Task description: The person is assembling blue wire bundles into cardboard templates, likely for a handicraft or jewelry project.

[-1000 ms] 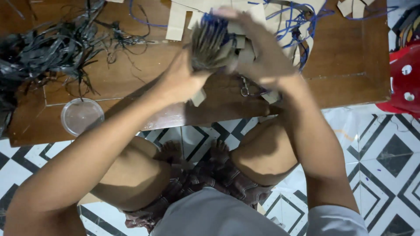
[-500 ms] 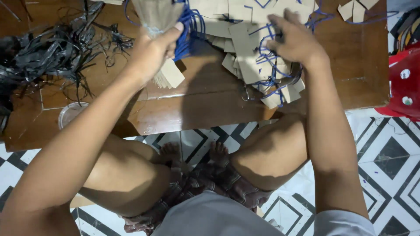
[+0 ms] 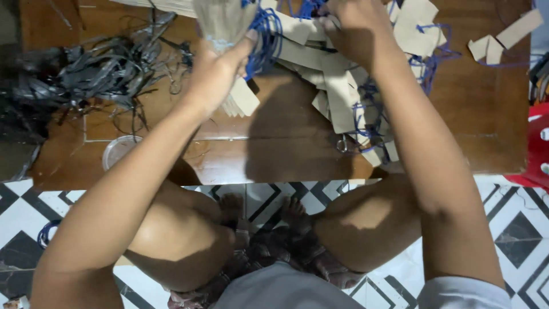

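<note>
Left hand (image 3: pixel 214 77) grip pinches a bundle of flat tan card tags (image 3: pixel 220 26) with blue cords (image 3: pixel 263 34), raised over the glossy wooden surface (image 3: pixel 274 154). Right hand (image 3: pixel 354 31) fingers curled into the loose tag pile (image 3: pixel 343 97); pinch unclear. Tangled black strips (image 3: pixel 86 80) lie left.

Your left hand (image 3: pixel 214 77) grips a bundle of tan card tags (image 3: pixel 220 26) threaded with bright blue strings (image 3: pixel 264 28). Under your right hand (image 3: pixel 357 31), at about one o'clock, lies a heap of the same beige tags (image 3: pixel 337 97) laced with blue. At ten o'clock you have a tangle of black strips (image 3: pixel 86 80). The table (image 3: pixel 286 149) is reddish brown wood; on it sits what looks like a clear round lid (image 3: pixel 117 151). The floor (image 3: pixel 514 229) is white with black diamond patterning. Something red (image 3: pixel 537 149) shows at three o'clock.
</note>
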